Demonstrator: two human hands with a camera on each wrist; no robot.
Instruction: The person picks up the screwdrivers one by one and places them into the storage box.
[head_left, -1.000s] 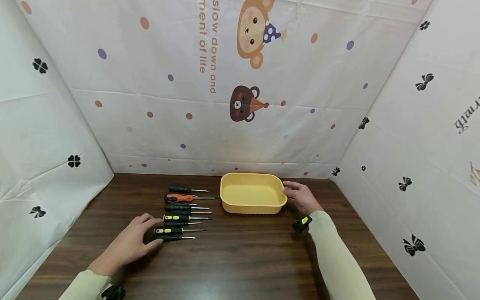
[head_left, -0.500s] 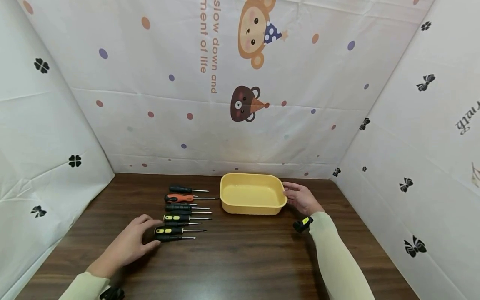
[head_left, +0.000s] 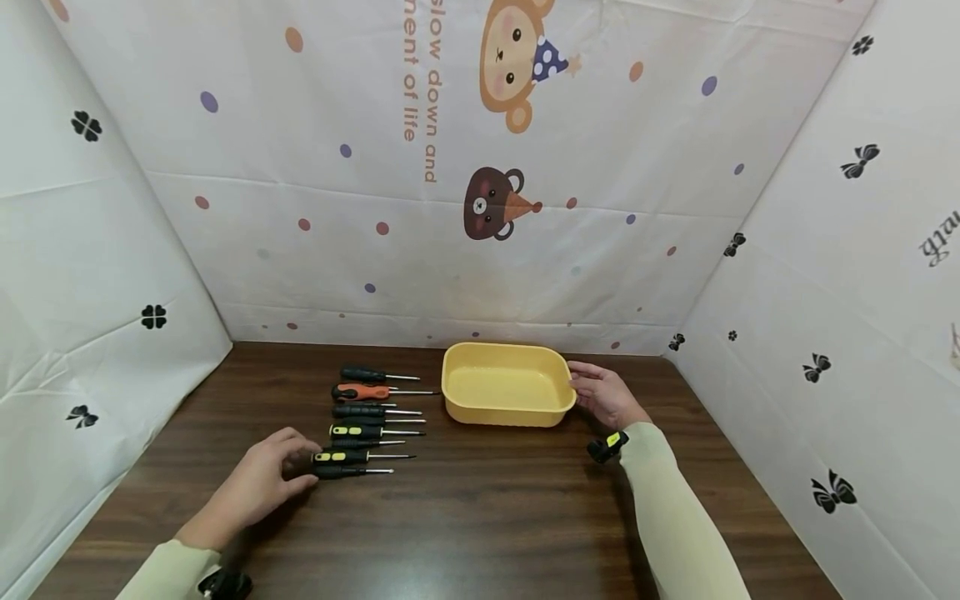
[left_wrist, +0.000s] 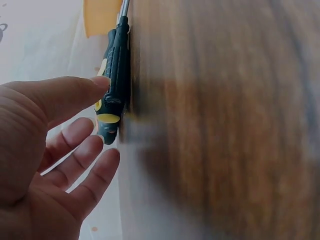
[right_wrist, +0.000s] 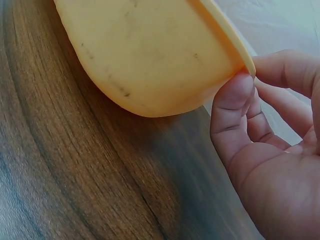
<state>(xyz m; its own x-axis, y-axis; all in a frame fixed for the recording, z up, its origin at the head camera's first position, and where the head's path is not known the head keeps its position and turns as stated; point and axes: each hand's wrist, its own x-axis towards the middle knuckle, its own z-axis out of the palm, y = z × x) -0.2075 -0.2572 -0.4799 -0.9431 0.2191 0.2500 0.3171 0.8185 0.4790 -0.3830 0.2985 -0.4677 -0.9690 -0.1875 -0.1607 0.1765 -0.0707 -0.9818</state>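
Note:
Several screwdrivers lie in a column at left in the head view, shafts pointing right. Nearest my left hand (head_left: 262, 475) are a black screwdriver with yellow patches (head_left: 341, 457) and a plain black screwdriver (head_left: 339, 472) in front of it. Thumb and fingers spread loosely at the handle ends, holding nothing. In the left wrist view the thumb overlaps the black handle (left_wrist: 117, 75), with the other fingers below its butt. My right hand (head_left: 606, 398) pinches the right-end rim of a yellow plastic box (head_left: 510, 414) between thumb and forefinger. The box stands upright with nothing inside.
Farther back in the column are an orange-handled screwdriver (head_left: 363, 392), whose tip reaches close to the box, and a black screwdriver (head_left: 363, 374). A printed white cloth (head_left: 420, 275) rises behind the dark wooden table (head_left: 480, 517), with more cloth at both sides.
My left hand has drawn back slightly to the left from the screwdriver handles. The right hand stays at the box, and the head view has shifted a little.

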